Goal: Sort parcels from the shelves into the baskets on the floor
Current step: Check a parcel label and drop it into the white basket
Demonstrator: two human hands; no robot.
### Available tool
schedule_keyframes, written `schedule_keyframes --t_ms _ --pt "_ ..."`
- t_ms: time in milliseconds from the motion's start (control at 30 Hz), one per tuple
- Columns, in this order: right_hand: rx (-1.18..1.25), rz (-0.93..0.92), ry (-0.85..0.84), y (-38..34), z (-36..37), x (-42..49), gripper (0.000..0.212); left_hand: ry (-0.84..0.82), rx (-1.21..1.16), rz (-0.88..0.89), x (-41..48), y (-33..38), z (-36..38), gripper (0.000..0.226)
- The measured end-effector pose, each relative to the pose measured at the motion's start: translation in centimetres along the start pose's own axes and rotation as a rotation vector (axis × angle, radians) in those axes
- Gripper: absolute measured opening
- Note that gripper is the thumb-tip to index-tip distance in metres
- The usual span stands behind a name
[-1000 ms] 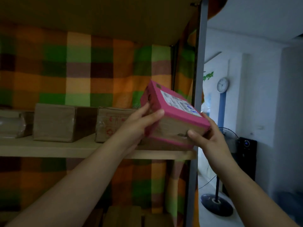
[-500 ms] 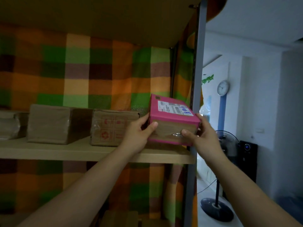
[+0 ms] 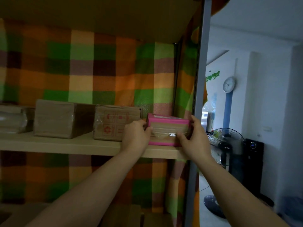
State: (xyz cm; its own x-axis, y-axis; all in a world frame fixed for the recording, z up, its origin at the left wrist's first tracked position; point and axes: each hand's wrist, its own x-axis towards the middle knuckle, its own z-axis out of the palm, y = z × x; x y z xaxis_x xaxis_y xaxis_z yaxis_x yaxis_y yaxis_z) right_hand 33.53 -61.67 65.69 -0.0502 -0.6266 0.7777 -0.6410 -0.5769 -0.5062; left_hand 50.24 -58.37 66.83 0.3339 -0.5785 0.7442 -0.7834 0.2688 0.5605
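Okay, head view: pink parcel (image 3: 168,126) clasped two-handed on the shelf (image 3: 73,145).
My left grip (image 3: 136,136) and right grip (image 3: 195,140) each grasp one end, thumbs on the taped front. Parcel sits at the shelf's right end, just beside a brown printed box (image 3: 114,123).

Pink taped parcel (image 3: 168,131) — flat on shelf (image 3: 82,145).

Dim room; checkered cloth (image 3: 82,71) backdrop, white wall (image 3: 270,79), round clock (image 3: 229,84), standing fan (image 3: 224,141) right.
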Motion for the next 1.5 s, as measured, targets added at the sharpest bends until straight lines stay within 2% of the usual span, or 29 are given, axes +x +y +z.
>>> schedule_keyframes --t_ms 167,300,433,667,900,1067,1133,1200,1233,1367,1467,1500 --pt "-0.023 -0.165 0.114 -2.7 -1.4 -0.3 0.067 0.177 0.014 0.058 -0.2 -0.7 -2.9 0.020" --pt "0.038 -0.271 0.035 -6.4 -1.1 -1.0 0.060 0.250 0.022 0.042 0.3 -1.5 -5.0 0.021" --pt "0.164 -0.202 -0.092 -9.0 0.9 -1.5 0.059 0.253 0.019 -0.051 0.3 -2.5 -6.9 0.037" --pt "0.465 0.103 -0.204 -11.8 5.3 -1.2 0.062 0.051 -0.210 -0.259 2.1 -5.6 -8.9 0.065" --pt "0.340 0.290 -0.108 -14.5 8.5 -0.6 0.056 -0.184 -0.400 -0.391 5.7 -8.1 -9.2 0.074" --pt "0.359 0.436 -0.047 -15.5 9.9 0.1 0.050 -0.360 -0.570 -0.531 9.3 -10.9 -6.6 0.120" --pt "0.379 0.471 -0.041 -15.6 10.2 0.2 0.043 -0.401 -0.603 -0.583 10.3 -11.8 -5.3 0.131" --pt "0.406 0.481 -0.047 -15.9 10.3 0.3 0.033 -0.416 -0.654 -0.608 10.4 -12.0 -5.3 0.125" --pt "0.420 0.470 -0.051 -15.9 10.2 0.3 0.031 -0.417 -0.682 -0.613 9.8 -11.6 -6.1 0.114" --pt "0.454 0.404 0.018 -15.7 9.9 -0.7 0.052 -0.394 -0.829 -0.553 8.3 -10.4 -8.3 0.050" --pt "0.555 0.390 0.077 -16.5 9.1 -1.7 0.026 -0.338 -0.897 -0.492 7.4 -10.6 -9.2 0.036" --pt "0.595 0.390 0.091 -16.6 8.9 -2.0 0.023 -0.325 -0.925 -0.468 6.9 -10.6 -9.7 0.030"
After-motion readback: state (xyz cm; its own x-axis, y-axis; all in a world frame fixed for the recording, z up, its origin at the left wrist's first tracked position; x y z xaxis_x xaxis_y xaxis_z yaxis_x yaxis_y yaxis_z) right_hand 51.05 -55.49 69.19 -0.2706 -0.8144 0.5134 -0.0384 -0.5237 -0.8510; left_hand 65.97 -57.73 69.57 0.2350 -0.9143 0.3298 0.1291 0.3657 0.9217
